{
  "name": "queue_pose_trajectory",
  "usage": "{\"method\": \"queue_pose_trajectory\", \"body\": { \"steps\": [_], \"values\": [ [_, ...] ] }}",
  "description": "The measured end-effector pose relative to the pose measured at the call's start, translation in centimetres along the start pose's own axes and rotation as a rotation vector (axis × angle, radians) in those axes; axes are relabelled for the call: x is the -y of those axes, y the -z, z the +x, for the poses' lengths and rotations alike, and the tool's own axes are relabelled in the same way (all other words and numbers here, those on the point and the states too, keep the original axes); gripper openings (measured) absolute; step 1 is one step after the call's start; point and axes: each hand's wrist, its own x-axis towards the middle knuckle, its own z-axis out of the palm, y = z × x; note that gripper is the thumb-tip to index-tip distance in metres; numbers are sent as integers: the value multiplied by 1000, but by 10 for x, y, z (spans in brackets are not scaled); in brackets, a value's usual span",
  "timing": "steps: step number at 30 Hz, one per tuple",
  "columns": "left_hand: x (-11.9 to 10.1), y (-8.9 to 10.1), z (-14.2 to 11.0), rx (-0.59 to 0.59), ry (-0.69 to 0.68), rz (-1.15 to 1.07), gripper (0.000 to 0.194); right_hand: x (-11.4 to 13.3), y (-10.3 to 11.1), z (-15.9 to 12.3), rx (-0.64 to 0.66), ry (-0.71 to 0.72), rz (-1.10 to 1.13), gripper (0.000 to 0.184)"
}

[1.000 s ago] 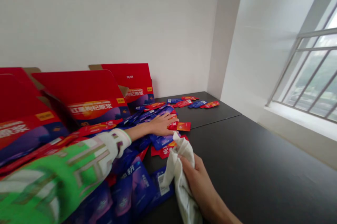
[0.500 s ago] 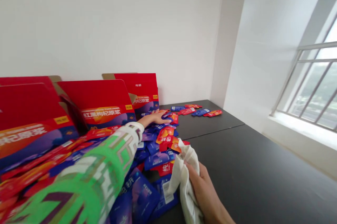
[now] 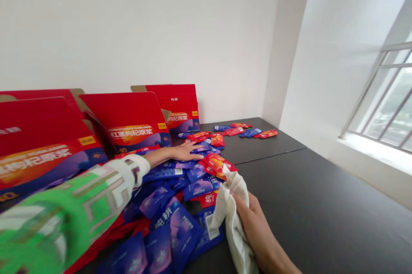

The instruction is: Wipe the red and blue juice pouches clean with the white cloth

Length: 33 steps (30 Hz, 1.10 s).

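Observation:
My left hand (image 3: pixel 188 151), its fingers stretched out, lies flat on a heap of blue pouches (image 3: pixel 180 222) and red pouches (image 3: pixel 215 164). Beyond its fingertips more pouches overlap at the far end of the heap. A crumpled white cloth (image 3: pixel 233 218) is bunched in my right hand (image 3: pixel 254 222), at the heap's right edge, over the black table (image 3: pixel 309 197). The cloth's lower end hangs down toward the bottom of the view. My left sleeve covers part of the heap.
Several red printed boxes with raised flaps, such as a box (image 3: pixel 140 121) in the middle, stand along the white wall at left. A loose row of red and blue pouches (image 3: pixel 251 132) lies at the table's far right. A window railing (image 3: pixel 386 68) is at right.
My left hand has drawn back a little toward me and to the left over the pouches, and its forearm lies lower. My right hand still holds the cloth.

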Motion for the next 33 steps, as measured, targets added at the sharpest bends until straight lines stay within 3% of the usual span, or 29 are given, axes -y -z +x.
{"method": "queue_pose_trajectory", "body": {
  "steps": [3, 7, 12, 16, 20, 24, 27, 30, 33],
  "values": [
    [-7, 1, -15, -46, -83, -38, 60, -2, 2, 0, 6, 7, -19, 44],
    [-16, 0, -19, -193, -96, -64, 44, -5, 4, 1, -19, -22, -55, 46],
    [-27, 11, -26, -387, -40, -103, 47, -3, 4, 1, -10, -16, -35, 47],
    [-44, 33, -52, -516, 3, -156, 51, 0, 5, 0, -62, -66, -53, 50],
    [-66, 53, -105, -619, 37, -178, 52, -2, 10, -1, -51, -48, -66, 51],
    [-91, 55, -187, -646, 51, -121, 42, -6, 15, 0, -30, -54, -119, 50],
    [-108, 36, -253, -567, -150, 53, 33, -6, 17, 0, -37, -70, -163, 46],
    [-125, 5, -304, -416, -359, 130, 49, -4, 17, 0, -53, -80, -197, 43],
    [-141, -27, -335, -265, -401, 126, 53, -3, 17, -1, -77, -48, -228, 42]
  ]
}}
